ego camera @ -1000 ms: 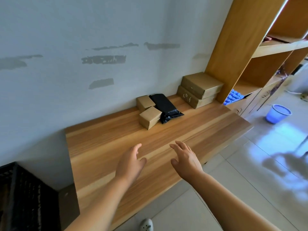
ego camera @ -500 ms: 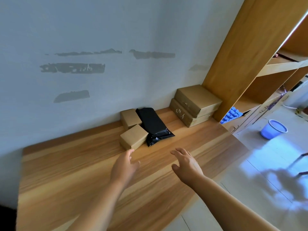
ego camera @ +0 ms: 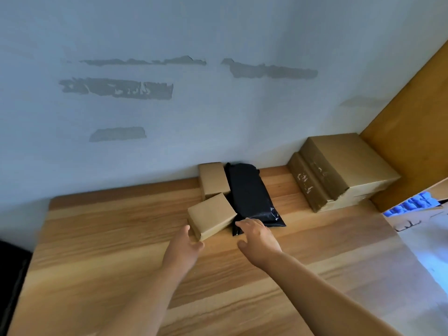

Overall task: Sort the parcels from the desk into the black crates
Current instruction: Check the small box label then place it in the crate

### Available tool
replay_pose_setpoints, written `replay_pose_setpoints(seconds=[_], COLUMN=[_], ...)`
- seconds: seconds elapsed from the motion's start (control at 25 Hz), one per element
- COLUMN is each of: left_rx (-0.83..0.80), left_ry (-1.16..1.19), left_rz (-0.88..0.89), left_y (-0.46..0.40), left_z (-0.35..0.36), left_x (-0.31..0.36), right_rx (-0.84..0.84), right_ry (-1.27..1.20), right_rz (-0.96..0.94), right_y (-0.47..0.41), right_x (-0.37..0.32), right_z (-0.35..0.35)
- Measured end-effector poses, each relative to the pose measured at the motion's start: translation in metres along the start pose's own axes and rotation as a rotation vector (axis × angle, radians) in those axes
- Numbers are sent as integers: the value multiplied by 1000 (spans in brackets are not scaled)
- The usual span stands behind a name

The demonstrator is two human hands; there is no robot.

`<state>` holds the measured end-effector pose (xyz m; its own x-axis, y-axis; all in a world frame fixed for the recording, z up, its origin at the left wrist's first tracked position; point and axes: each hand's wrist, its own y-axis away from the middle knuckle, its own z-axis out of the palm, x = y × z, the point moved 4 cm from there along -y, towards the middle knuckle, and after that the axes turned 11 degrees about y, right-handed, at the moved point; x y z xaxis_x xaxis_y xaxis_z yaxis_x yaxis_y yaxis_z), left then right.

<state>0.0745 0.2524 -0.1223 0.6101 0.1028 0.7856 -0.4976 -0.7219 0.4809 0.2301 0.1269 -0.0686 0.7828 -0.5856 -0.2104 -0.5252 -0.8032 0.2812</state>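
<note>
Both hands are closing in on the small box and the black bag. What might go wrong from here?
The near small box overlaps the black bag, so lifting either may drag the other. The bag looks slick and limp and could slip from the right hand. The left hand is only at the box's corner, a weak hold.

We have a single view, taken from a wide-angle camera worn on the head, looking forward and down over the worktop (ego camera: 101,263). It faces the pale wall (ego camera: 218,32) behind the worktop, which fills the upper half of the picture. The camera sits close: our forearms enter from the bottom edge and reach only to mid-frame, where the left hand (ego camera: 184,248) and right hand (ego camera: 259,238) appear. The worktop's back edge tilts, rising toward the right, and straight lines bow near the borders. At the right edge we catch the wooden side of a shelf unit (ego camera: 412,122). There is no second view sharing any of the scene.
</note>
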Motion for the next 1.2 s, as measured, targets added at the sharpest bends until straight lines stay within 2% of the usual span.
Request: replay_pose_setpoints(seconds=[0.12,0.32,0.44,0.52,0.68,0.84,1.04,1.2], left_rx=[35,140,177,221,341,490,521,563], left_ry=[43,164,324,348,400,623,693,723], left_rz=[-50,-196,-175,-157,-135,-127,50,213], left_y=[-6,-18,-13,-5,12,28,51,79], left_z=[11,25,34,36,24,1,-39,-64], left_x=[5,14,22,27,43,71,118,152], right_rx=[-13,-147,-209,-212,-179,-141,-129,-57], right_ry=[93,192,167,114,-53,-312,-931,-1104], right_rz=[-84,-204,-199,-194,-178,-191,-19,-33], right_y=[-36,-79,-84,-83,-77,-70,-49,-31], right_x=[3,11,14,15,12,2,-11,-21], right_z=[0,10,15,13,-12,-51,-109,-148])
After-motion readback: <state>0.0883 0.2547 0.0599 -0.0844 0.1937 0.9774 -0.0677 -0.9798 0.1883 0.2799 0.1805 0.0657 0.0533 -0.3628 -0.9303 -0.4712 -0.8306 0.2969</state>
